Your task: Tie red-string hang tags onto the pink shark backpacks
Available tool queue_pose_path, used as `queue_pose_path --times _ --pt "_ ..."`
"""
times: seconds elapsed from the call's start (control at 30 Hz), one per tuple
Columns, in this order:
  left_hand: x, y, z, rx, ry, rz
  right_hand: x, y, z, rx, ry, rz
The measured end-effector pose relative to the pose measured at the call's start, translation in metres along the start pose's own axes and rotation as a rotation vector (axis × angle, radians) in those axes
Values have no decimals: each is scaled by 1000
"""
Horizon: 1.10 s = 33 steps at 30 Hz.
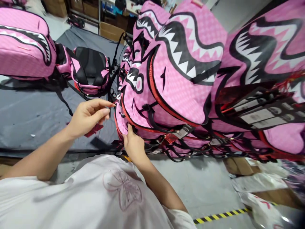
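Observation:
My left hand (pixel 89 116) is raised at the left side of a stack of pink backpacks. Its thumb and fingers are pinched close together, and whatever sits between them is too small to name. A dark red tag (pixel 95 129) shows just below this hand. My right hand (pixel 133 143) grips the near edge of a pink backpack (pixel 122 119) with red zipper trim, low in the stack; some of its fingers are hidden by the fabric. On top lies another pink backpack (pixel 181 92) printed with a black-and-white shark mouth. A grey-and-white hang tag (pixel 184 131) dangles by its handle.
More pink backpacks (pixel 23 44) lie on the grey table cover (pixel 47 117) at left, one showing its black padded back (pixel 90 66). A bundle of hang tags (pixel 267 111) rests at right. Cardboard (pixel 238 166) and plastic bags (pixel 262 183) lie on the floor beside yellow-black tape (pixel 221 216).

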<state>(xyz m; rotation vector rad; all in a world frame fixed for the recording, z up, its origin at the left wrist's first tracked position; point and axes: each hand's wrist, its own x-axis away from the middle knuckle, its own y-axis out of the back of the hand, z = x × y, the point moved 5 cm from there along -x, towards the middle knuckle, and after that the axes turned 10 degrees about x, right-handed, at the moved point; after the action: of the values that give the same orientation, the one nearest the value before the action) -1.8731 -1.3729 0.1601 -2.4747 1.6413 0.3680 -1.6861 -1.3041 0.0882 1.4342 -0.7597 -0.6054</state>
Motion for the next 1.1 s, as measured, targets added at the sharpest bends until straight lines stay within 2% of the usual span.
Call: queue_pose_path --times 0.07,0.17,0.27,0.37,0.53,0.7,0.77,0.87,1.0,1.03,1.1 --pt "0 0 13 -148 27 127 -8 0 4 41 -46 -22" --pt "-2 -10 47 -338 47 304 -7 -7 1 -87 -66 -82" --pt "-3 -26 85 -422 80 401 3 -20 -11 -340 -97 -215" --pt "-4 -40 110 -462 128 447 13 -31 -20 -477 -144 -343" --pt "-10 -59 119 -387 154 539 8 -34 -15 -360 -185 -379" --pt "-17 -77 120 -219 188 651 3 -27 -18 -144 -248 -267" --pt "-20 -74 120 -265 182 681 10 -23 -25 -114 -283 -249" --pt "-20 -59 124 -342 170 736 27 -16 -36 -137 -323 -285" --pt "-6 -44 133 -218 153 859 43 -14 -37 -191 -316 -280" --pt "-2 -42 134 -209 122 856 45 -15 -36 -202 -309 -271" --pt "4 -39 137 -218 53 770 45 -19 -34 -258 -308 -245"
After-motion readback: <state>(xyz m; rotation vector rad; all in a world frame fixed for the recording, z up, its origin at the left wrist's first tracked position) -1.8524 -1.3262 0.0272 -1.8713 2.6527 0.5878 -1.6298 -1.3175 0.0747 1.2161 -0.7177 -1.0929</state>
